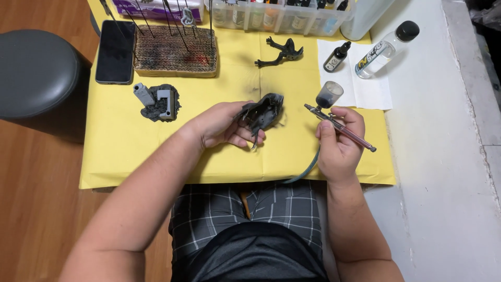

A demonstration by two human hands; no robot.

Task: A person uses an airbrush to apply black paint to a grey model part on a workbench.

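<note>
- Nearest us, our right hand (339, 149) pinches a slim airbrush (339, 127) pen-fashion; we judge it light, rigid and top-heavy at its paint cup (329, 94).
- Our left hand (222, 125) closes its grip on a dark grey model part (262, 112), held above the yellow paper (125, 151) on the bench; it looks light and brittle with thin spikes, so we take it by its bulk.
- Farther off lie a dropper bottle (337, 56) and a phone (115, 51).

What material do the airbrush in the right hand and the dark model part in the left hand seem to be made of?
Airbrush: likely metal, its slim body shiny with a pinkish tint; its cup looks translucent and dark. Model part: probably plastic or resin under matte dark grey paint, thin spikes showing.
</note>
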